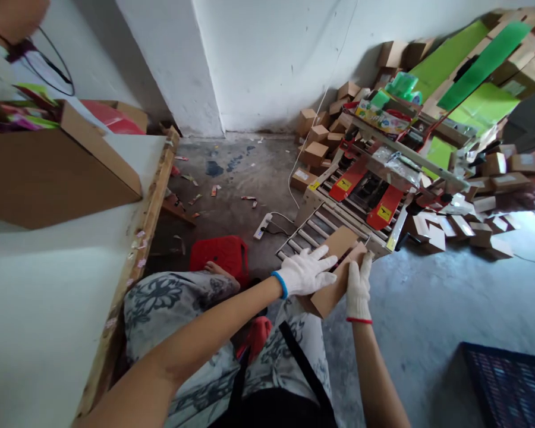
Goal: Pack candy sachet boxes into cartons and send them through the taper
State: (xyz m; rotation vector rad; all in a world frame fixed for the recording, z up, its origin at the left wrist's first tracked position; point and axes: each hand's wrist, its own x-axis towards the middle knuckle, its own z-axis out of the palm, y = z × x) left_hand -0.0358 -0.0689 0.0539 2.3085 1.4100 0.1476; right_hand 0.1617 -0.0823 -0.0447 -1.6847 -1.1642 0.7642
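A small brown cardboard box [330, 295] is held between my two white-gloved hands, at the near end of a roller conveyor [310, 233]. Its top flaps stand partly apart, with a dark gap between them. My left hand [307, 272], in a glove with a blue cuff, presses along the left flap with its fingers stretched over the edge. On the opposite side, my right hand [359, 288], its glove cuffed in red, grips the box with fingers pointing up along the end. The box's underside is hidden.
Ahead stands a carton-sealing machine [365, 190] with red plates and tape rolls. Piled cardboard boxes [316, 153] lie behind it. A white table [49, 285] with a large carton [49, 172] is at left. A power strip [263, 226], red stool [218, 255] and dark crate [508, 380] surround me.
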